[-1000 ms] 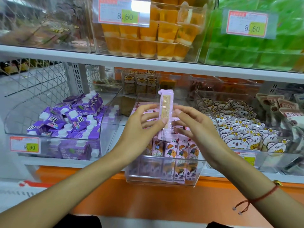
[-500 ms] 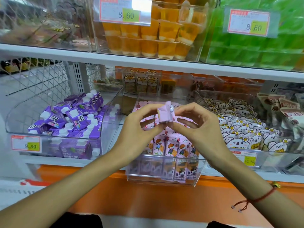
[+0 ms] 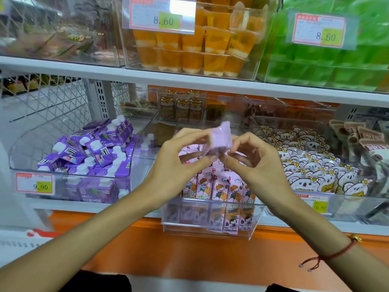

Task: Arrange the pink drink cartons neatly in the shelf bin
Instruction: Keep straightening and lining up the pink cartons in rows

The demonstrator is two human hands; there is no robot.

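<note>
A pink drink carton (image 3: 220, 137) is held in the air above the clear shelf bin (image 3: 210, 230), tilted and motion-blurred, one end turned toward me. My left hand (image 3: 179, 161) pinches its left side with thumb and fingers. My right hand (image 3: 259, 163) pinches its right side. Below them, several pink cartons (image 3: 219, 190) with a cartoon child stand upright in rows inside the bin. My hands hide the rows further back.
A bin of purple capped cartons (image 3: 90, 152) sits to the left, a bin of koala-print packs (image 3: 315, 165) to the right. The upper shelf (image 3: 189, 79) carries orange jelly cups (image 3: 200, 49) and green packs (image 3: 326, 64). An orange panel runs below.
The carton stood upright between my fingertips a second ago. It has since tipped over and dropped a little, now lying tilted with one end toward me, both hands still holding it.
</note>
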